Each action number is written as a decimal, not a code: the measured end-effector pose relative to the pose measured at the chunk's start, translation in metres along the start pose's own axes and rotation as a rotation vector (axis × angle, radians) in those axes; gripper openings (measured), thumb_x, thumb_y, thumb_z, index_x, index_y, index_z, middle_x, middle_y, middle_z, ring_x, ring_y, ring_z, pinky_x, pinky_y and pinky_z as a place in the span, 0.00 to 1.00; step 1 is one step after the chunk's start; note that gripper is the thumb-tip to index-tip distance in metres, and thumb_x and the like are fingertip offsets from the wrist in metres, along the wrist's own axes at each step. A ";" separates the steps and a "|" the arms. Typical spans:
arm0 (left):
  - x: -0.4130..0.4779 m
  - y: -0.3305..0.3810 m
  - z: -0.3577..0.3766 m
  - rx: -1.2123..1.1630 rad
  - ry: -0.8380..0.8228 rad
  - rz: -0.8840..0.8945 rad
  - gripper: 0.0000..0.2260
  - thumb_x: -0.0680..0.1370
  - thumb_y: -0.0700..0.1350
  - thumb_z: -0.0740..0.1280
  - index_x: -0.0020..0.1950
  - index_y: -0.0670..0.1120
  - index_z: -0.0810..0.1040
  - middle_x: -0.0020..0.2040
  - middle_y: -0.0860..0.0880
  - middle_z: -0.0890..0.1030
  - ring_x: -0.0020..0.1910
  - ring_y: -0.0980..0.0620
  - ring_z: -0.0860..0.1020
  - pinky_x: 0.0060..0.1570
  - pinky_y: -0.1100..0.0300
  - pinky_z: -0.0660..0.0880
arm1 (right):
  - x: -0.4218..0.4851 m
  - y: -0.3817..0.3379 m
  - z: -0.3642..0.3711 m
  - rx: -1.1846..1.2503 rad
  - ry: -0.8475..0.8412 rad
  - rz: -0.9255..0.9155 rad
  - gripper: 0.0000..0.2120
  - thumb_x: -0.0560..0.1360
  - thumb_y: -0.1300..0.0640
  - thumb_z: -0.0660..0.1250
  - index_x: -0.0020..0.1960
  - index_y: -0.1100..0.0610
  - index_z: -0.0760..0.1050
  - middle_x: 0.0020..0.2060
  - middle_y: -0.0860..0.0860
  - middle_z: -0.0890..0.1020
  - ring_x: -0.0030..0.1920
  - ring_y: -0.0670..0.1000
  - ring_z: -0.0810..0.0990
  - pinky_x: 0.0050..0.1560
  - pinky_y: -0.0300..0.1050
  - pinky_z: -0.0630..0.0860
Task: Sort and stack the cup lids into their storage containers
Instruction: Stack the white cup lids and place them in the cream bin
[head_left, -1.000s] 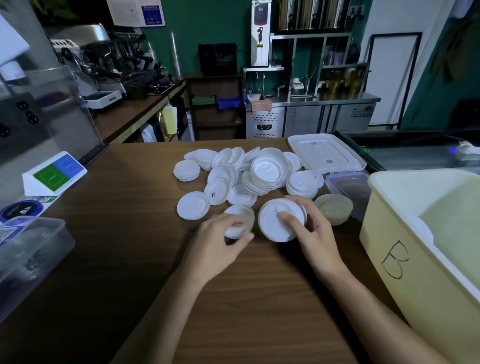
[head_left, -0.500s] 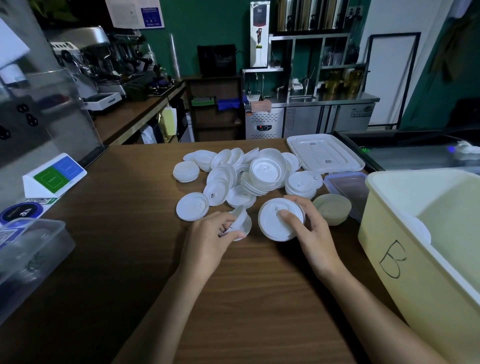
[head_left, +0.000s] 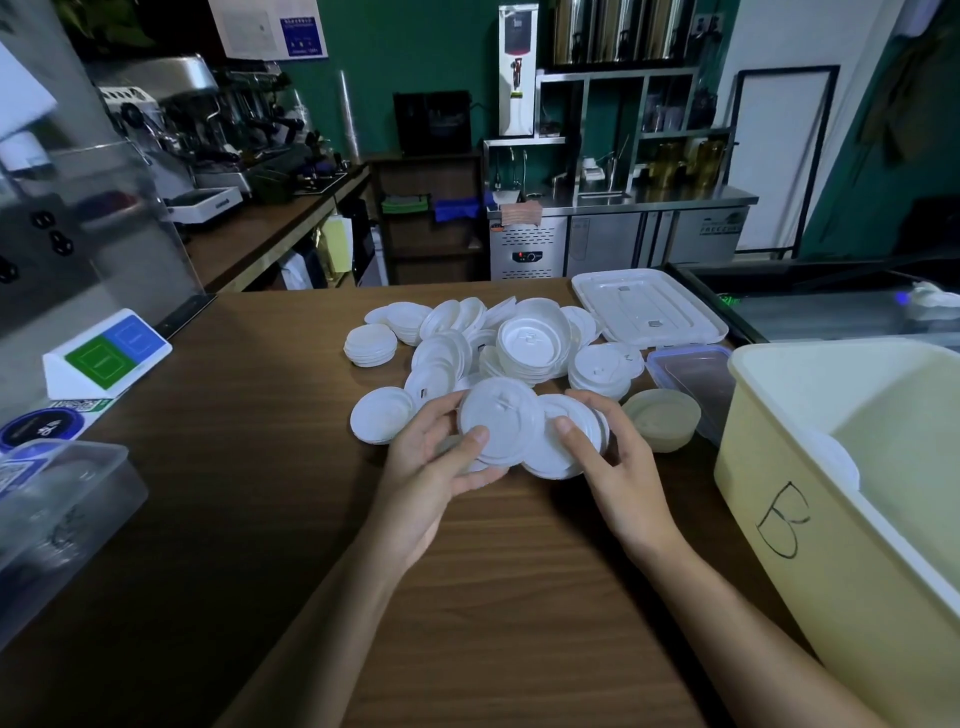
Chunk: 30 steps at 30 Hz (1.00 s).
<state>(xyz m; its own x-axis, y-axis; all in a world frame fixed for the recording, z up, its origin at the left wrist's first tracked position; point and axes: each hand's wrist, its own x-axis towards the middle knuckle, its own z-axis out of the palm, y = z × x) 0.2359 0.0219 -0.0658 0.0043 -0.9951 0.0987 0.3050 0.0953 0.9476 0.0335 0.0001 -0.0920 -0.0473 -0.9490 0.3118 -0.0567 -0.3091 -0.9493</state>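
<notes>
Head view, brown wood-grain counter (head_left: 493, 597).

Left hand (head_left: 431, 467): grips one white round plastic cup lid (head_left: 498, 421). Thumb pressed on the lid's near face, low on the left; the other fingers are curled behind its left rim. The lid is raised off the counter and tilted, top face toward the camera.

Right hand (head_left: 618, 467): holds a short stack of white lids (head_left: 558, 449). Thumb laid on the top lid, fingers (head_left: 597, 410) curled round the far right rim. The single lid overlaps the left edge of this stack; whether they touch, cannot tell.

Loose stock: a heap of white lids (head_left: 457, 332) lies just beyond both hands at mid-counter. Within it is a nested stack of upturned lids (head_left: 530, 343). A low stack of lids (head_left: 370, 344) sits at the heap's left edge, and another stack (head_left: 602, 369) at its right. One flat white lid (head_left: 382, 415) lies just left of the left hand.

Containers: a pale yellow plastic bin marked "B" (head_left: 779, 467) stands at the right, and a white lid edge (head_left: 839, 457) shows inside it. A small translucent round tub (head_left: 662, 418) sits between the right hand and the bin. A clear box with a blue-rimmed lid (head_left: 691, 369) is behind the tub. A white rectangular container lid (head_left: 649, 309) lies flat at the far right of the heap. A clear plastic tub (head_left: 52, 509) sits at the near left edge, well apart from the hands.

Other: a white wedge-shaped sign with green and blue squares (head_left: 104, 353) stands at the left.
</notes>
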 end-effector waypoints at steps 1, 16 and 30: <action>-0.001 -0.004 0.003 0.039 0.001 0.005 0.15 0.81 0.35 0.69 0.67 0.43 0.78 0.61 0.44 0.84 0.59 0.45 0.85 0.52 0.48 0.84 | 0.000 0.001 0.000 -0.013 -0.003 0.001 0.21 0.75 0.36 0.73 0.65 0.43 0.80 0.63 0.46 0.83 0.67 0.51 0.80 0.70 0.58 0.76; 0.001 -0.034 0.017 0.370 0.159 0.185 0.19 0.67 0.51 0.83 0.56 0.54 0.86 0.41 0.50 0.84 0.41 0.51 0.83 0.47 0.57 0.81 | -0.003 -0.001 0.001 -0.032 -0.066 -0.012 0.23 0.70 0.36 0.76 0.63 0.39 0.80 0.63 0.46 0.81 0.67 0.49 0.79 0.69 0.53 0.76; 0.008 -0.029 -0.027 1.141 0.017 0.367 0.13 0.74 0.49 0.80 0.57 0.48 0.87 0.53 0.56 0.84 0.54 0.58 0.81 0.56 0.61 0.77 | 0.003 0.006 -0.005 -0.038 0.046 -0.038 0.18 0.72 0.42 0.77 0.60 0.41 0.81 0.59 0.45 0.85 0.64 0.51 0.81 0.68 0.61 0.77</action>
<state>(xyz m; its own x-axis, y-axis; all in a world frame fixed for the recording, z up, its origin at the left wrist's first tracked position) 0.2531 0.0103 -0.1006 -0.0705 -0.9033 0.4232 -0.7372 0.3330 0.5880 0.0278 -0.0043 -0.0960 -0.0899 -0.9325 0.3498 -0.0967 -0.3414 -0.9349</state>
